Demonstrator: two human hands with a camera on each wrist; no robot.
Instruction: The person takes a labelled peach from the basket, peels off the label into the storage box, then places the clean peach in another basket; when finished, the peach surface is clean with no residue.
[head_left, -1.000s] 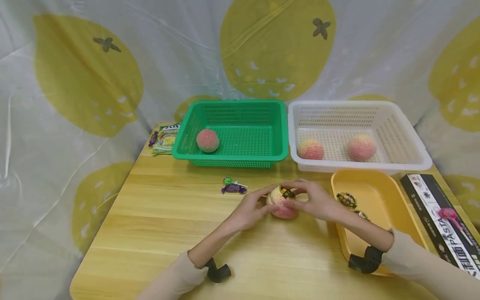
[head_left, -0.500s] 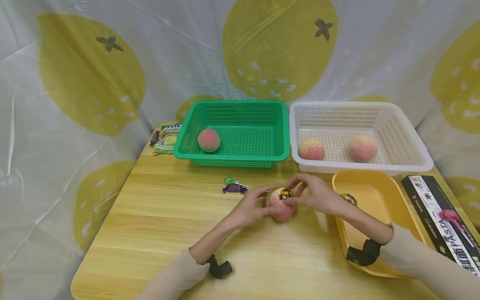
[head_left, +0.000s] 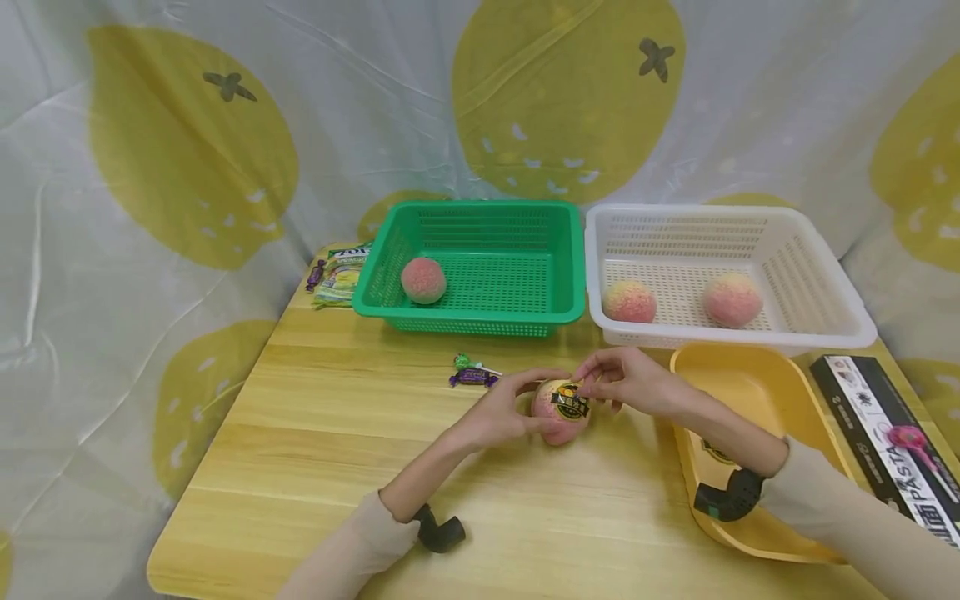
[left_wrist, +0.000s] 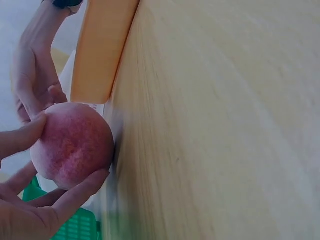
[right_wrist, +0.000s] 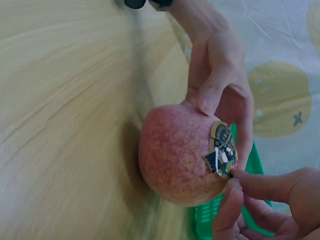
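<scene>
On the wooden table, a pink and cream peach (head_left: pixel 551 427) is held by my left hand (head_left: pixel 491 415), with thumb and fingers around its left side. A dark oval sticker (right_wrist: pixel 222 150) with gold print lies on the peach's upper side. The thumb and index finger of my right hand (head_left: pixel 633 385) pinch the sticker's edge, seen close up in the right wrist view. From the left wrist view, the pink underside of the peach (left_wrist: pixel 75 145) shows and the sticker is hidden.
Behind stand a green basket (head_left: pixel 472 318) with one peach and a white basket (head_left: pixel 720 335) with two. An orange tray (head_left: pixel 813 417) with a sticker in it lies under my right forearm, beside a black pasta box (head_left: pixel 862 425). Wrapped candies (head_left: pixel 472 377) lie left of centre.
The sticker has come round to face upward more fully on the peach. My right fingers have shifted from the peach's side up to the sticker's upper edge. The left hand keeps its hold.
</scene>
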